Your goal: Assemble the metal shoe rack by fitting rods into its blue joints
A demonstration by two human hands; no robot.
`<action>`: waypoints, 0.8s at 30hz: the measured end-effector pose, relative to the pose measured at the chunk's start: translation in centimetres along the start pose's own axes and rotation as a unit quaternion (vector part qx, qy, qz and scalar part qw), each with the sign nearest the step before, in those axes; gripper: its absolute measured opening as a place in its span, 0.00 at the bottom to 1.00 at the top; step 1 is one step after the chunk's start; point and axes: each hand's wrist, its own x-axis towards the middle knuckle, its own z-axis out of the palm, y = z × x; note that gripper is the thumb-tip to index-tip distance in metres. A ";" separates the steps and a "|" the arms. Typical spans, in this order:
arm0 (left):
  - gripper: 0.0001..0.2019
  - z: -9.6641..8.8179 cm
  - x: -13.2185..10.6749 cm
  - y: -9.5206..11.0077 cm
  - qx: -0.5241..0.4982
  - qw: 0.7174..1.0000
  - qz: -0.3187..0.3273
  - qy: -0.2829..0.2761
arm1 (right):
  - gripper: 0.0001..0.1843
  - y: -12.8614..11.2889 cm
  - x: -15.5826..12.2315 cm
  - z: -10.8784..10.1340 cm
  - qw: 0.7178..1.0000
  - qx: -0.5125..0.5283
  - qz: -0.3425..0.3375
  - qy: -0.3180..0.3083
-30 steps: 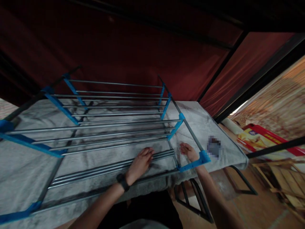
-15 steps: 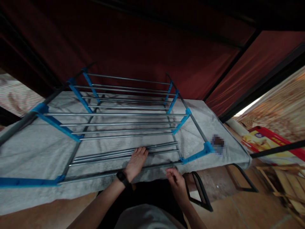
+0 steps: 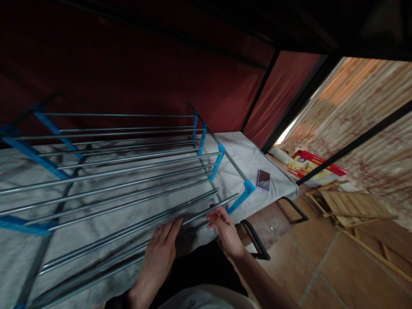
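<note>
At the near side of the rack point(image 3: 218, 164), the left hand point(image 3: 161, 245) covers a rod point(image 3: 197, 216), the right hand point(image 3: 227, 231) curls beside it, and I cannot tell whether either's fingers grip.

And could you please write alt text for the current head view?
A person's left hand and right hand are at a metal rod along the near side of a rack with blue brackets, on a grey cloth. A phone lies beyond the rack's right end.
</note>
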 end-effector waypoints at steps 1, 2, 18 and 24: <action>0.28 -0.1 -0.4 -0.1 -0.006 1.000 0.008 0.011 | 0.15 -0.7 -0.4 0.4 1.000 0.025 0.006 -0.002; 0.29 -0.3 -0.7 -0.1 -0.009 1.000 0.014 0.020 | 0.15 -1.4 -0.7 0.8 0.999 0.050 0.009 -0.006; 0.37 -2.2 -0.1 3.8 0.006 0.995 0.084 0.047 | 0.12 -4.6 -2.7 -0.7 0.989 0.144 -0.012 0.036; 0.30 -1.0 -1.9 4.1 0.066 0.993 0.100 -0.010 | 0.11 -0.4 -3.7 -2.8 0.970 0.198 0.121 0.066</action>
